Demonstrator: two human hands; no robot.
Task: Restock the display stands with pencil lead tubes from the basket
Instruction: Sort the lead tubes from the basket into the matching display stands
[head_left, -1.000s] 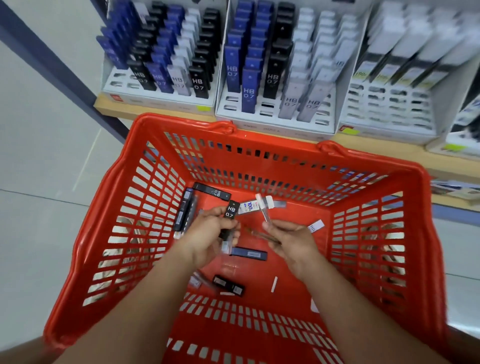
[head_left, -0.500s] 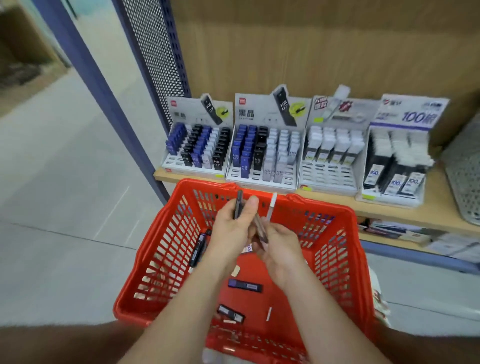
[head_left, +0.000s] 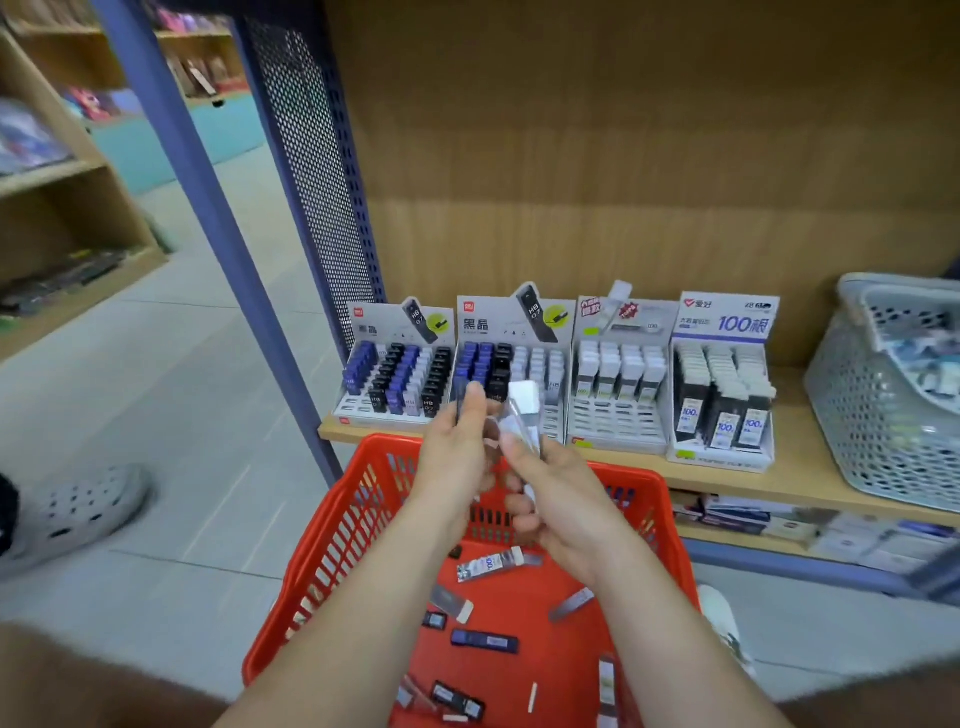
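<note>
Your left hand (head_left: 457, 457) curls round a dark tube (head_left: 459, 402); your right hand (head_left: 563, 501) pinches a white-capped tube (head_left: 524, 408), cap up; both hands are blurred and close together above the red basket (head_left: 647, 486); loose tubes (head_left: 485, 640) lie on its floor at 6 o'clock of your hands; the stands (head_left: 618, 426) sit on the shelf (head_left: 810, 483) at 12 o'clock; a grey basket (head_left: 852, 415) stands at 3 o'clock.

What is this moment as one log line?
left hand: grips dark tube | right hand: grips white-capped tube | position: over red basket, before display stands | placed: not yet
</note>
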